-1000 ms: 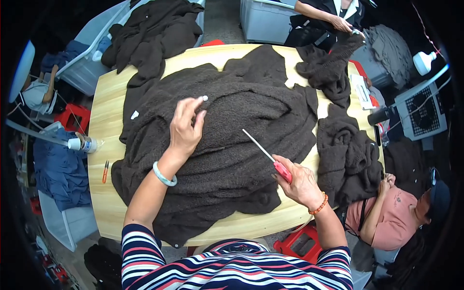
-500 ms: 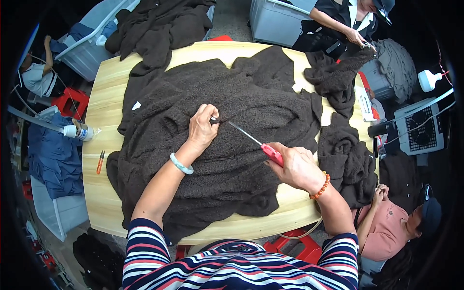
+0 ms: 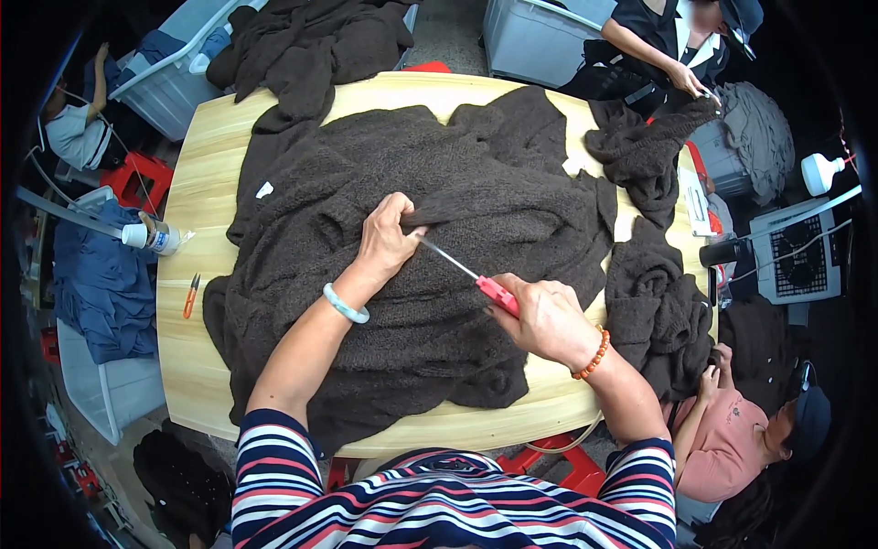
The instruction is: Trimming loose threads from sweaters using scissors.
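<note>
A dark brown knitted garment [image 3: 384, 339] is spread in folds across the middle of the table. My left hand [image 3: 389, 236] is closed in a pinch on a raised fold of this knit. My right hand [image 3: 549, 317] grips the red handle of a tool with a long thin metal shaft [image 3: 455, 264]. The shaft points up and left, and its tip meets my left fingertips at the fabric. Exactly what shape the tip has is hidden there.
Orange thread snips [image 3: 191, 297] and a small jar [image 3: 163, 240] are on the left of the wooden table [image 3: 206, 174]. More brown knitwear [image 3: 654, 293] lies along the right edge. Co-workers sit at the far right, near right and far left. Grey bins [image 3: 535, 41] stand beyond.
The tool's tip has moved slightly left and down, from open fabric to my left fingertips. My left hand has turned a little and pinches a lifted fold. The view has shifted slightly.
</note>
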A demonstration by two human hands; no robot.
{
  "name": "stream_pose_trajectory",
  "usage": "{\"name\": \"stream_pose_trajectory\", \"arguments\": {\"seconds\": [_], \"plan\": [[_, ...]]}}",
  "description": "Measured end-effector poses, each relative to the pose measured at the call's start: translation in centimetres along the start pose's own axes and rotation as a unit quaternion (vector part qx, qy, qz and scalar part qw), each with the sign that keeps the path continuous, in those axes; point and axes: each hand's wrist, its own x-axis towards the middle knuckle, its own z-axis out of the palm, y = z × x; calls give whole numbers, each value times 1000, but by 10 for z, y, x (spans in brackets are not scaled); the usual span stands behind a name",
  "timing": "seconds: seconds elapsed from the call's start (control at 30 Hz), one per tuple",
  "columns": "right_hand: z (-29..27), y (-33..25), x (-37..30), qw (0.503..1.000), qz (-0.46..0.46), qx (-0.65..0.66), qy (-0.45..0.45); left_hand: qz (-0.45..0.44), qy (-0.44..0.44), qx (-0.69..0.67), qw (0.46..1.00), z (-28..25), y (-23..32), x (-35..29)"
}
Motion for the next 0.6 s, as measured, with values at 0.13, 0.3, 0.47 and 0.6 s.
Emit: {"name": "stream_pose_trajectory", "arguments": {"seconds": [0.13,0.3,0.47,0.6], "plan": [[3,12,-12,998,24,46,35,-19,-72,-8,997,-45,29,-15],[9,4,-17,999,24,41,-6,-74,-84,-21,993,-58,13,-29],[18,-1,-14,999,-31,-7,15,-5,-74,60,995,-37,7,-24],[13,-7,-10,999,-11,-48,2,-106,-101,-27,989,-43,3,-27]]}}
